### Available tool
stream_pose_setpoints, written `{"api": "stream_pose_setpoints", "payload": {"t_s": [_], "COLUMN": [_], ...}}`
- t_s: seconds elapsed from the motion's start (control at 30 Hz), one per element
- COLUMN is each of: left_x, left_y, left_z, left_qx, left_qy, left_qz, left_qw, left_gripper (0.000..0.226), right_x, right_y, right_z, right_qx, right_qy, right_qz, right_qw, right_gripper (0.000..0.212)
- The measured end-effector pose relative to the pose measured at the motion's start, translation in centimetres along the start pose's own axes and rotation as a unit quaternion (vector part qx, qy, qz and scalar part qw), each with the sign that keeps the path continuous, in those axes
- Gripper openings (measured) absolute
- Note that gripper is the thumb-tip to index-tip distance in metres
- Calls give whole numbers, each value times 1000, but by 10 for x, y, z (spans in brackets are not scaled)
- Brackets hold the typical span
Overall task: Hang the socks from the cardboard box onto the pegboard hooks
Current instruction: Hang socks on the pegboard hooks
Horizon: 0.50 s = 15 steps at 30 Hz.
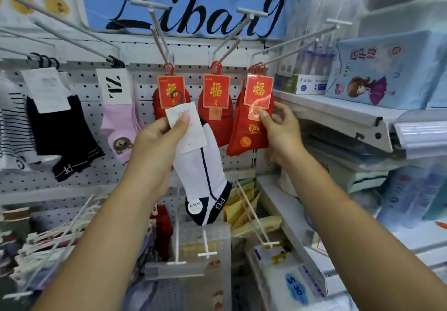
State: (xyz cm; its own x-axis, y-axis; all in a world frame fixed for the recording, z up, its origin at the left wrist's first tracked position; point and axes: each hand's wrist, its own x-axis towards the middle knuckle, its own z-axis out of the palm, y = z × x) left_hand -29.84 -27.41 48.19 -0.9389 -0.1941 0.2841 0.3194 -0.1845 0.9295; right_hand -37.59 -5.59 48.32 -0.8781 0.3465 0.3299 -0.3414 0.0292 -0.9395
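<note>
Watching thru the head cam. My L hand [154,141] holds the white sock [203,165] up in front of the pegboard [145,73]. The grip is a pinch: thumb on the front of the paper card [191,131], fingers curled behind. Holding it by the card is smart b/c the sock hangs straight down and the little black hanger [177,96] sticks up free, ready for hanging.

My R hand [280,126] pinches the red socks [254,129] on the far right peg [302,36], thumb in front, fingers behind. I think it steadies that bunch so it hangs flat & won't swing.

The white sock is not on any peg yet. Its hanger is in front of the left red pair [169,85]; can't tell if they touch. The middle red pair [216,102] hangs beside. All 3 pegs here have red ones, so the white sock prob goes somewhere else, maybe left by the black sock [63,131], which looks to have the same letters. Just my guess.

I can't see the cardboard box, so idk how many socks are left.

Next the small hanger must meet a peg tip. It's a tiny loop, so it could miss & the sock could drop.
</note>
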Motion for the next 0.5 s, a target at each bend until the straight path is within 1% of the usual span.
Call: {"api": "stream_pose_setpoints", "payload": {"t_s": [0.07, 0.17, 0.2, 0.23, 0.27, 0.33, 0.4, 0.47, 0.5], "left_x": [-4, -8, -10, -11, -12, -14, -18, -21, -23], "left_y": [-1, 1, 3, 5, 8, 13, 19, 25, 29], "left_z": [-3, -13, -16, -20, -23, -30, -40, -54, -63], "left_qx": [-9, -27, -37, -48, -59, -70, -73, -66, -61], "left_qy": [0, 11, 18, 26, 33, 43, 47, 51, 56], "left_qz": [-10, -27, -30, -34, -36, -34, -24, -8, 3], "left_qw": [1000, 999, 999, 998, 997, 996, 996, 996, 997], "left_gripper": [19, 23, 23, 23, 23, 24, 26, 28, 28], "right_x": [-8, -36, -49, -62, -76, -98, -113, -125, -129], "right_y": [3, 2, 1, -2, -8, -21, -34, -46, -50], "right_z": [0, 6, 12, 19, 28, 49, 70, 92, 104], "right_qx": [-22, -55, -56, -48, -35, -23, -18, -8, -8], "right_qy": [15, 59, 54, 31, -9, -111, -194, -256, -279], "right_qz": [6, 6, 2, -2, -3, -10, -32, -55, -66], "right_qw": [1000, 997, 997, 998, 999, 994, 980, 965, 958], "right_gripper": [45, 51, 51, 52, 53, 49, 37, 24, 22]}}
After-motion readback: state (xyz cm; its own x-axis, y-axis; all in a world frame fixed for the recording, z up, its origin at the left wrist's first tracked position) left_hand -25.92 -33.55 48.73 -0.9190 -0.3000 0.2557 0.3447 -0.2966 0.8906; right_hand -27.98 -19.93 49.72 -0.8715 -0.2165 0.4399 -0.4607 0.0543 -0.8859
